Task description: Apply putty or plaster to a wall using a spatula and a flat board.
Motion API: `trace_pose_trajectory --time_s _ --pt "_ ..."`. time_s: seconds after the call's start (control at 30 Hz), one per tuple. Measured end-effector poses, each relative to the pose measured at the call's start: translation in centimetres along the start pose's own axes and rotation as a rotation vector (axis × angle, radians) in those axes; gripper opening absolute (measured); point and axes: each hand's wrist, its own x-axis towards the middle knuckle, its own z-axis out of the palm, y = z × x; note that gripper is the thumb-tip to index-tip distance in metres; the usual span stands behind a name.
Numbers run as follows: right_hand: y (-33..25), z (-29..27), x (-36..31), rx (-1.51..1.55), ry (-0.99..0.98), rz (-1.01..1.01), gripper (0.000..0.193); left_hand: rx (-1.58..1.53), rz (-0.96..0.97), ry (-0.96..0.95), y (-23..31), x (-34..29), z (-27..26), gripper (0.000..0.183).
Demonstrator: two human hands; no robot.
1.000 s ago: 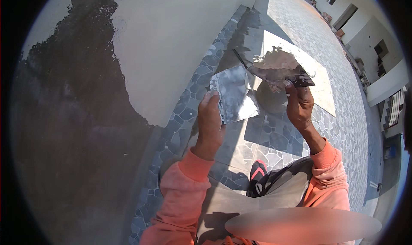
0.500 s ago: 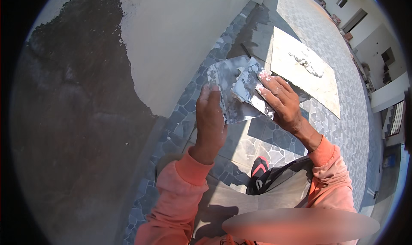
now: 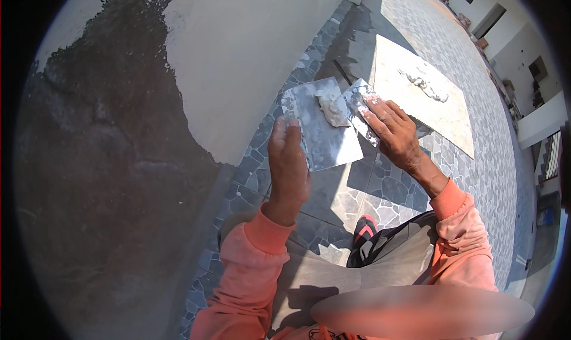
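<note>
My left hand (image 3: 289,155) is closed on the left edge of a broad metal plastering blade (image 3: 324,140), which lies nearly flat with its face up. A lump of white putty (image 3: 333,109) sits near its far right part. In my right hand (image 3: 392,132) is a smaller putty scraper (image 3: 355,105), smeared with white, its edge beside the lump. My right fingers lie over its top face, spotted with putty. To the left, the wall (image 3: 238,48) bears a pale smooth coat that ends in a ragged line against a dark grey bare area (image 3: 113,143).
A cream board (image 3: 410,72) with a mound of putty (image 3: 425,85) lies on the stone-patterned tiles (image 3: 476,120) ahead right. A dark thin stick (image 3: 342,72) shows beyond the blade. My shoe (image 3: 364,230) stands on the tiles. Buildings (image 3: 523,54) line the far right.
The scraper has drawn right, off the middle of the broad blade. The putty now sits as a lump near that blade's far right part.
</note>
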Motion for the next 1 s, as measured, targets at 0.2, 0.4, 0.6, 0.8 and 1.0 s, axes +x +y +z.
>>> trace_pose_trajectory --time_s 0.2,0.4,0.6,0.8,1.0 --pt "0.7 0.2 -0.8 -0.145 -0.101 0.052 0.046 0.016 -0.011 0.086 1.0 0.0 0.0 0.033" --pt "0.2 -1.4 -0.6 0.289 -0.228 0.73 0.032 0.345 0.401 0.124 0.6 1.0 -1.1 0.035" --pt "-3.1 -5.0 2.5 1.082 -0.255 1.215 0.019 0.692 0.654 0.271 0.9 0.5 -0.8 0.033" --pt "-4.9 -4.2 2.7 1.338 -0.116 1.243 0.015 0.847 0.878 0.221 -0.5 0.4 -0.1 0.032" --pt "-4.9 -3.3 2.5 1.463 -0.104 1.334 0.015 1.114 0.947 -0.025 -2.2 -0.6 -0.4 0.038"
